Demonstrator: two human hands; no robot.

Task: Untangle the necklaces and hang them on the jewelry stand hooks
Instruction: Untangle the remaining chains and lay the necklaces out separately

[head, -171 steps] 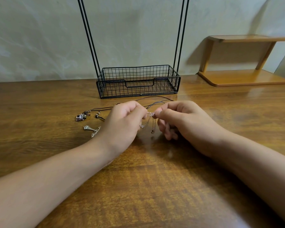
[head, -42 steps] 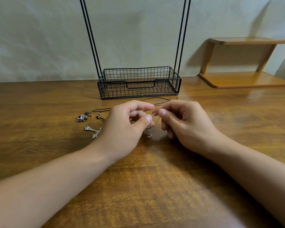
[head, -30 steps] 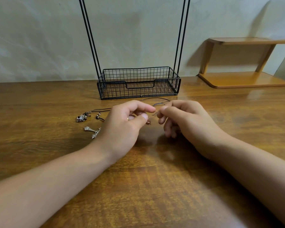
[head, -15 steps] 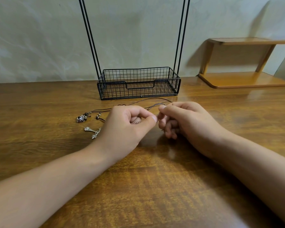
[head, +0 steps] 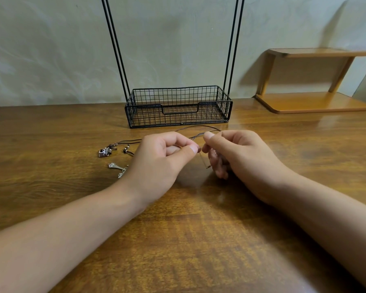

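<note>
Left hand (head: 156,159) and right hand (head: 237,151) were pinched on the necklace knot (head: 199,149) between them; cords (head: 199,129) ran toward the worktop's (head: 199,240) far edge, below the jewelry stand (head: 178,106).

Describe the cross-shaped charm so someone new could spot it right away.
Start at the black wire basket at the back of the wooden table, then come forward and left, just outside the left hand. Two silver pendants lie there: the cross charm is the nearer, flat, long-armed one, while the chunky camera-like charm sits behind it.
</note>
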